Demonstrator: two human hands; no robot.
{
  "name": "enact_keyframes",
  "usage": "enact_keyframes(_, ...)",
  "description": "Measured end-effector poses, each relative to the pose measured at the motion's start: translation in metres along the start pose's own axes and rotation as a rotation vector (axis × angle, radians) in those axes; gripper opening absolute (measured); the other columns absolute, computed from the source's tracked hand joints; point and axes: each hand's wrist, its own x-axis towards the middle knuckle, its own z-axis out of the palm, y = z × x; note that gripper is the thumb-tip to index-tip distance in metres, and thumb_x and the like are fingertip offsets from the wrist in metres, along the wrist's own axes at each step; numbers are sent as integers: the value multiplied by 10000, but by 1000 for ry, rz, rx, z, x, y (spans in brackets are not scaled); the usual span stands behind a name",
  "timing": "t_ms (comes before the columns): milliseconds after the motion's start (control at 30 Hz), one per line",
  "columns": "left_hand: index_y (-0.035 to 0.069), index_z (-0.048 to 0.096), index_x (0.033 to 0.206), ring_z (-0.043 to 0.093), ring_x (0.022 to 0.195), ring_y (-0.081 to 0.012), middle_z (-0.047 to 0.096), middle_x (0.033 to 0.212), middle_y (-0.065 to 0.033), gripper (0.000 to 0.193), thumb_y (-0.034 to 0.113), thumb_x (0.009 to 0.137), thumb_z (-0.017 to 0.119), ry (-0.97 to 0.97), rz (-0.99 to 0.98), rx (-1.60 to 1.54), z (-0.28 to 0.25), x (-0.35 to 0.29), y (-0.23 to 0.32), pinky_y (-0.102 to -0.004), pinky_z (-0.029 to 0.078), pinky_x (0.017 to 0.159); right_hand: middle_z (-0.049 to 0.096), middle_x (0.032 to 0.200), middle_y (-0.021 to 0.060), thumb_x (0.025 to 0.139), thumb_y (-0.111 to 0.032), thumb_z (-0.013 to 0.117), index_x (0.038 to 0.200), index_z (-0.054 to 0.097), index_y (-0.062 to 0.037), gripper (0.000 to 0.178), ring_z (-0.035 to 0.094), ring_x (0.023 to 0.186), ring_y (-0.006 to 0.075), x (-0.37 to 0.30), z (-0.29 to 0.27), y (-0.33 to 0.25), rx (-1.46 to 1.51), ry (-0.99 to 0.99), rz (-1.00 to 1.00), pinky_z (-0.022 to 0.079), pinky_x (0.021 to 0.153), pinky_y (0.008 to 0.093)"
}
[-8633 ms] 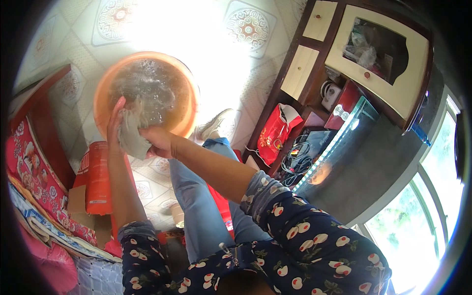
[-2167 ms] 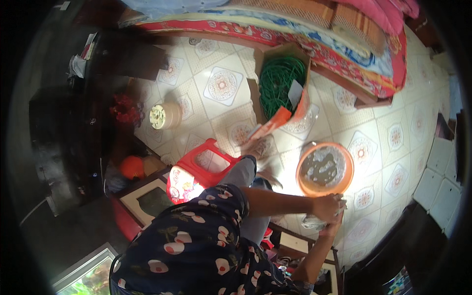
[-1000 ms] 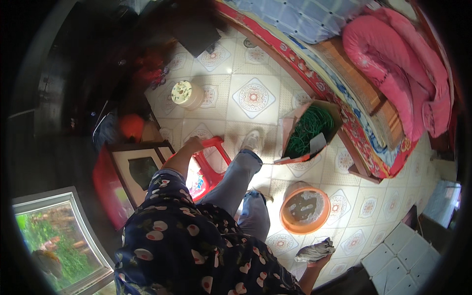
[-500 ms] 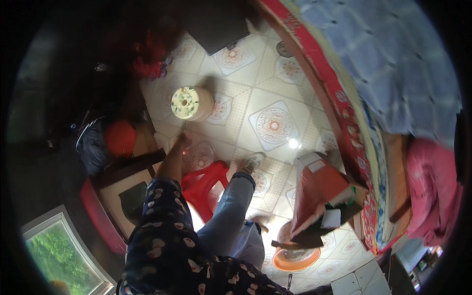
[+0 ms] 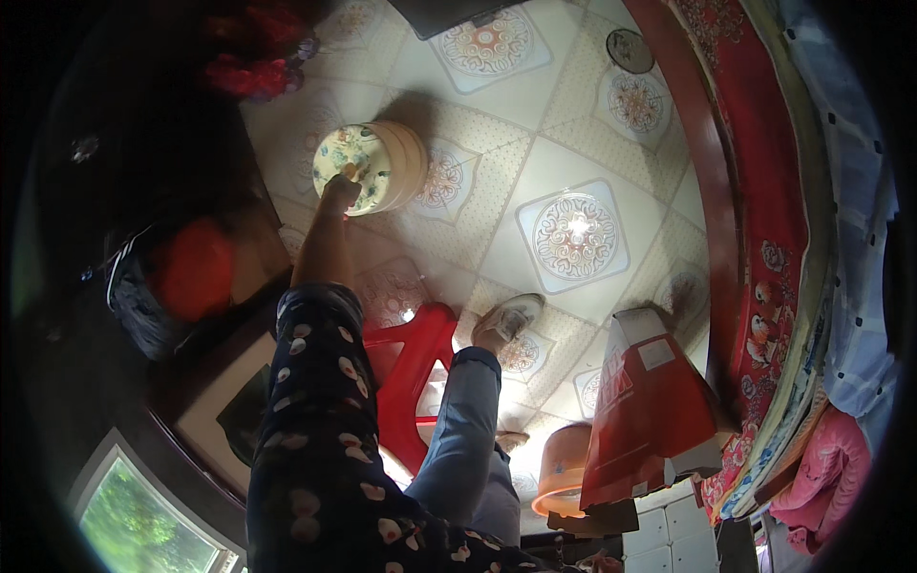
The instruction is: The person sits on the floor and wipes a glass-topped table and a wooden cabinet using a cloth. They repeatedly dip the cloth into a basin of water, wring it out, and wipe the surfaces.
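The left hand (image 5: 342,195) has its fingers bent on the middle of the top of a round cream stool (image 5: 378,158); whether they really grip it, I cannot tell. The stool stands upright on the tiled floor (image 5: 492,143), beyond the red stool (image 5: 420,358). A firm hold in the centre should keep it level. The right hand is not clearly shown, so its state I cannot tell. Pale lettering on the red box (image 5: 650,411) is too slanted for reading.
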Motion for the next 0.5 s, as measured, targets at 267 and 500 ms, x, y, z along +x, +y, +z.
enact_keyframes(267, 112, 538, 862, 430, 485, -137, 512, 657, -38, 187, 288, 800, 551, -163, -136, -246, 32, -11, 26, -370, 491, 576, 668, 835, 26, 908, -497, 486, 951, 674, -40, 496, 616, 770, 160, -16, -7, 30, -69, 17, 48, 499, 728, 327)
enact_keyframes(500, 163, 532, 911, 437, 468, -113, 447, 652, 20, 382, 536, 868, 463, -135, -165, -316, 28, 23, -4, -368, 483, 548, 668, 816, 26, 903, -500, 498, 935, 679, -34, 501, 614, 756, 156, -15, -8, 70, -113, -38, 55, 497, 718, 325)
